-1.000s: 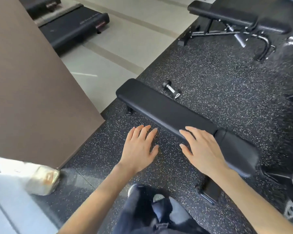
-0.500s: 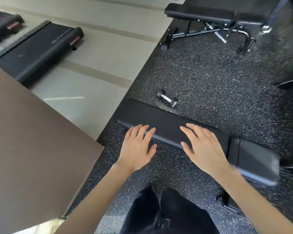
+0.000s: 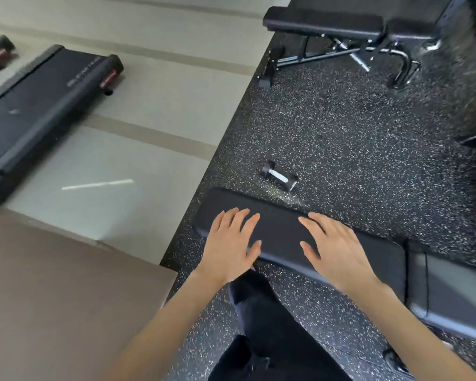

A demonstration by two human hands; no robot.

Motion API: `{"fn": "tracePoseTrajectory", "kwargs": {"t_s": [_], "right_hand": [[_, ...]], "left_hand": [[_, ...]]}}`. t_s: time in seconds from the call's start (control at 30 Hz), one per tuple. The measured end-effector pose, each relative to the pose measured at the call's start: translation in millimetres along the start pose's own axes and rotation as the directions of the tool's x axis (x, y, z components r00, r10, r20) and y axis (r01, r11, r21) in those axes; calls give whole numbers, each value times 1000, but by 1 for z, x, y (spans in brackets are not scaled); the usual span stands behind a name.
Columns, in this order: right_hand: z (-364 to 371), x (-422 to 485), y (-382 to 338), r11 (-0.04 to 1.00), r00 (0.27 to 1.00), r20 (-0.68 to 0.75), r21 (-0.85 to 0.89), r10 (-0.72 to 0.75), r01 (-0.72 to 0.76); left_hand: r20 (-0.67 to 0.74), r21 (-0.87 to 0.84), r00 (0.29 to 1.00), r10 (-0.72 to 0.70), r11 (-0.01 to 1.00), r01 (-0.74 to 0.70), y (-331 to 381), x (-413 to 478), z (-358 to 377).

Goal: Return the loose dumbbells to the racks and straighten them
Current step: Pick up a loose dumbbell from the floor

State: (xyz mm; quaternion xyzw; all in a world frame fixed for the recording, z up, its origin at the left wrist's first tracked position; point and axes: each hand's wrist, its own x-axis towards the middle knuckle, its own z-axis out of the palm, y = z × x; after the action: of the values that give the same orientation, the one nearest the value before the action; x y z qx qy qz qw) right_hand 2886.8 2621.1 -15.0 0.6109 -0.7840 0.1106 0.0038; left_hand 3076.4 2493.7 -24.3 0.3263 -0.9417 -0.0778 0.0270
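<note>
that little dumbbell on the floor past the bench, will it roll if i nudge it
Probably yes: the small black dumbbell with a chrome handle lies on its side, and its ends look rounded. The speckled black rubber floor should slow it. It is likely heavy for its size, yet liftable one-handed.

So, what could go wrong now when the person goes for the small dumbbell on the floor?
The flat bench lies between both open hands and the dumbbell, so reaching over it may strain balance, or a leg could hit the bench. The dumbbell lies loose on the rubber floor and might roll if nudged.
</note>
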Motion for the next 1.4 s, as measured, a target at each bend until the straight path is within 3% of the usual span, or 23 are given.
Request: {"fn": "tracePoseTrajectory", "kwargs": {"t_s": [0.23,0.57,0.77,1.07,1.4], "right_hand": [[18,120,-4,999,999,-20,11,41,-40],[32,212,-3,988,988,-25,-7,155,-156],[51,261,-20,955,954,-23,-8,297,-298],[62,338,-76,848,847,-85,-29,525,-528],[57,377,-96,835,833,-130,-56,537,-547]], "left_hand": [[54,61,997,55,996,-58,-76,99,-24],[102,64,979,175,981,-182,-147,201,-35],[134,47,946,295,952,-304,-199,259,-33],[172,-35,836,522,851,-524,-274,339,-46],[204,-8,800,564,818,-575,-312,364,-47]]}}
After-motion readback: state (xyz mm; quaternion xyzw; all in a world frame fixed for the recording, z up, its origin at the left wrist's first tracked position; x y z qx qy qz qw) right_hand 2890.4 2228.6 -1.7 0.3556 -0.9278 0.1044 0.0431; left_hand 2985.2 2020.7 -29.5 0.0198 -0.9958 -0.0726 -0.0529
